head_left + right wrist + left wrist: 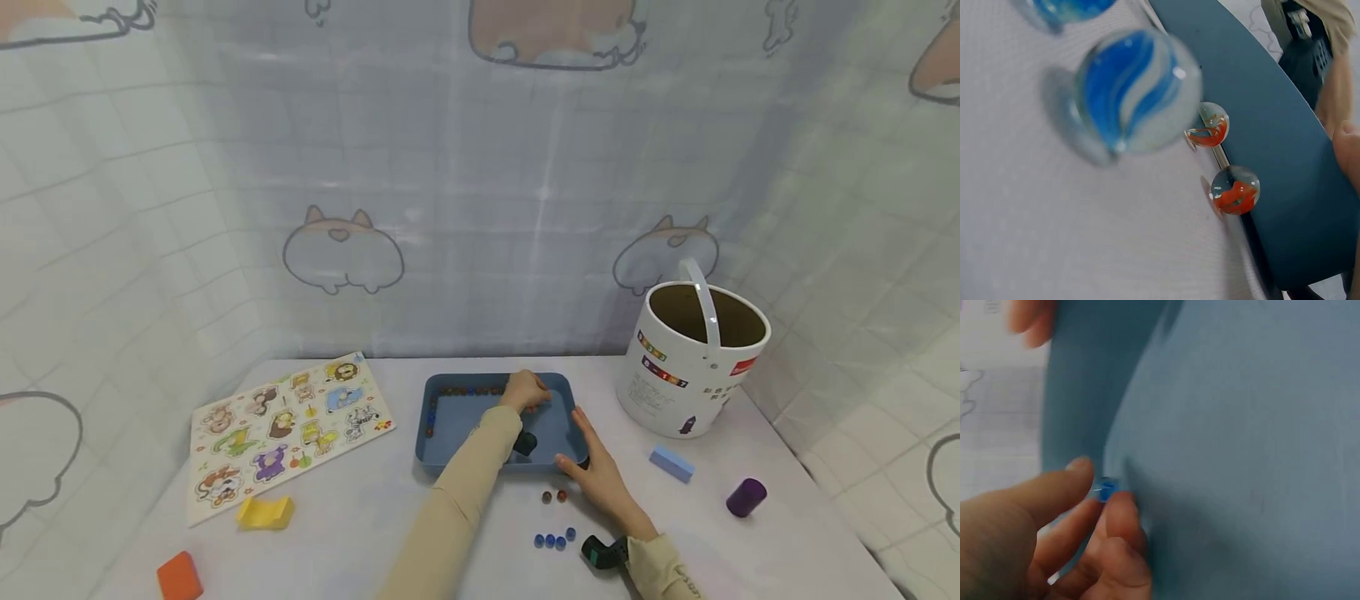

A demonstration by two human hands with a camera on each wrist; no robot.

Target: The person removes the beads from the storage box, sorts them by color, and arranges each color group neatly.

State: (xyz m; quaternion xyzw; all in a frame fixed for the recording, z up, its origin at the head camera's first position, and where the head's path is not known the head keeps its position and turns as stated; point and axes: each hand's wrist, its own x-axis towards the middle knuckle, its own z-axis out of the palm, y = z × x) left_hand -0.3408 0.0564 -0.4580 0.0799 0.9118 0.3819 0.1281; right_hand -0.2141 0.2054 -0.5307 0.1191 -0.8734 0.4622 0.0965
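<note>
Both hands are at the blue tray (450,450) near the middle of the bench (360,517): the left hand (525,390) reaches into its far side and pinches a small blue marble (1107,488) between thumb and fingertips, just above the tray floor where it meets the wall, while the right hand (596,475) lies flat with straight fingers against the tray's near right corner, gripping nothing. That marble is clear glass with a blue swirl, round and glossy. More marbles (465,390) line the tray's far wall and run down its left wall. The tray is smooth matte plastic, rectangular with rounded corners. On the bench in front of it lie two clear marbles with orange cores (1225,159) close to the tray's near wall, and nearer the front edge a short row of blue-and-white swirled ones (553,540). Toward the right back corner stands a white bucket (690,367) with a white handle and brown inside; its side carries coloured digit blocks and small print too fine to read. A wooden animal puzzle board (288,421) lies toward the left edge, with a yellow arch block (264,512) and an orange block (178,577) nearer the front. A pale blue bar (671,463) and a purple cylinder (746,497) lie to the right.
</note>
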